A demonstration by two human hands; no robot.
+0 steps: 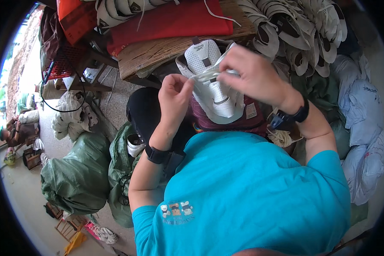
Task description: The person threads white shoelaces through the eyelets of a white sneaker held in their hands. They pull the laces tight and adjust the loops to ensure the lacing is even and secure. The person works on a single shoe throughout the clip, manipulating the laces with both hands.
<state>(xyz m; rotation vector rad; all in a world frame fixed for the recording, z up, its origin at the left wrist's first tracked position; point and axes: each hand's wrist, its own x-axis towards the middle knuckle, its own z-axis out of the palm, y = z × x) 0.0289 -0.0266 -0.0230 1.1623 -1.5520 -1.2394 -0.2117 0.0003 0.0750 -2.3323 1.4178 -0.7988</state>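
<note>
Green plastic sheeting forms a bulging large sack on the left, contents hidden; beside it, a narrower sack shows a white shoe piece at its mouth. Pale sacks at right conceal their contents. White shoe upper lies between the hands, above the lap. Left hand: raised, thumb and forefinger pinched on the upper's edge. Right hand: bent over the upper, fingers curled, motion-blurred; whether it grips cannot be told.
</note>
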